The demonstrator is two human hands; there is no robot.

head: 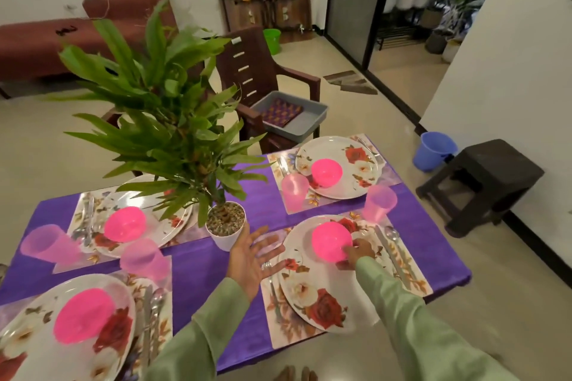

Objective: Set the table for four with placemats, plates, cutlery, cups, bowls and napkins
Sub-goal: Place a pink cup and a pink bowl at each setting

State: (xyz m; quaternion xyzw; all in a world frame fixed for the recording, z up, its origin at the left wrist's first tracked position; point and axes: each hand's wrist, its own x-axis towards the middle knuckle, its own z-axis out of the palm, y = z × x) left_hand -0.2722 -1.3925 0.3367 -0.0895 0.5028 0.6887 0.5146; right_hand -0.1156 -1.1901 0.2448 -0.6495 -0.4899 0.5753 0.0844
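Head view: one table (198, 275) was seen, with four places laid.
Left hand (252, 257): was held open, palm up and fingers spread, just beside the pot (226, 227).
Right hand (356, 252): was curled on the near rim of the bowl (329, 241).
Bowl: was seated on the plate (312, 297), on the near right placemat (413, 283).
Cup (379, 202): was stood at that placemat's far edge.
Cloth (283, 113): was laid in the tray (312, 124) on the chair (247, 71).

Translucent pink plastic bowl (330, 242); glossy floral plate (315, 288); purple cloth tablecloth (198, 275); metal spoon (393, 235).
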